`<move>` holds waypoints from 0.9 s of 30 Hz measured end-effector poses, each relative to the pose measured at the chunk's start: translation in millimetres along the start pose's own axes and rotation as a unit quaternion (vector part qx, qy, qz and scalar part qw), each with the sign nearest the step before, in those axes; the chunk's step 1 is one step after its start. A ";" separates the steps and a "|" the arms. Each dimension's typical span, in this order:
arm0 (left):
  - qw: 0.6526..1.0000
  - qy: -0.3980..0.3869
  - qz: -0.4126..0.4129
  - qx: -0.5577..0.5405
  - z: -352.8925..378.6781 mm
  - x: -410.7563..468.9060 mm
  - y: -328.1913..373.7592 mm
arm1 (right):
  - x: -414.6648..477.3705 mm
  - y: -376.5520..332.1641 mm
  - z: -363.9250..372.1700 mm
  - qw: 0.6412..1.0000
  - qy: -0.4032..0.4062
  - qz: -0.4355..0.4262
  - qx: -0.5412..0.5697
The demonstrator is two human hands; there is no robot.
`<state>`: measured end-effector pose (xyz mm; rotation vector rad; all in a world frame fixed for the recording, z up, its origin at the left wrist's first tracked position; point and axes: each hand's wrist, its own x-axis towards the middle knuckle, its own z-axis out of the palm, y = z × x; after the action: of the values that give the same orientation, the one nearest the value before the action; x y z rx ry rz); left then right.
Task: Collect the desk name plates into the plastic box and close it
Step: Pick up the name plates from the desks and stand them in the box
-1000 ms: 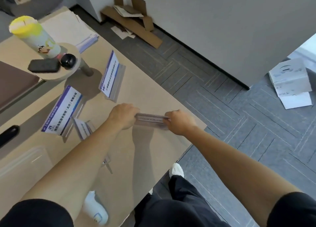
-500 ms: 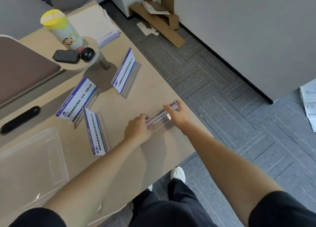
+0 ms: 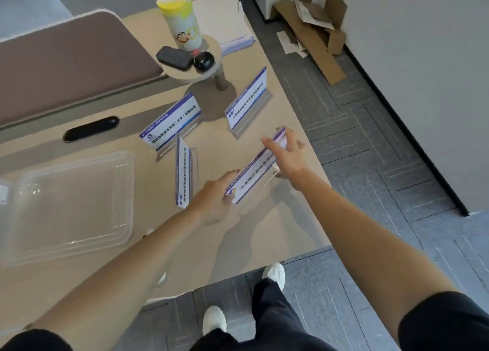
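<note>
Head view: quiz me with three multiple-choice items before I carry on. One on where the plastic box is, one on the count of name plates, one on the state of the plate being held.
1. The plastic box lies on the desk:
A. left of the held name plate
B. right of it
C. stacked on top of it

2. Counting the held one, how many name plates show?
A. two
B. four
C. six

3. The held name plate is:
A. inside the box
B. lying untouched
C. gripped by the left hand

Answers:
1 A, the clear box sits at the left side of the desk.
2 B, three stand on the desk besides the held one.
3 C, the left hand grips its near end, with the right hand's spread fingers at the far end.
</note>
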<state>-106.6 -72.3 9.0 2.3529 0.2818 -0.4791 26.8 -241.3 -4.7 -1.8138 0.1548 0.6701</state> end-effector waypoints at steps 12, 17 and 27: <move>0.993 0.112 0.015 -0.045 -86.9 -160.4 -50.6 | -81.0 -107.2 149.6 0.973 -0.160 -0.159 -0.036; 0.977 0.206 0.025 -0.048 -106.1 -249.7 -103.5 | -160.6 -129.4 229.4 0.955 -0.151 -0.241 -0.078; 0.937 0.350 0.015 -0.014 -135.1 -399.2 -203.5 | -294.9 -156.4 376.3 0.912 -0.215 -0.322 -0.133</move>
<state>-500.8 141.1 143.5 2.4145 0.5686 0.4001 -288.7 91.0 202.7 -1.7714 -0.8334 0.6050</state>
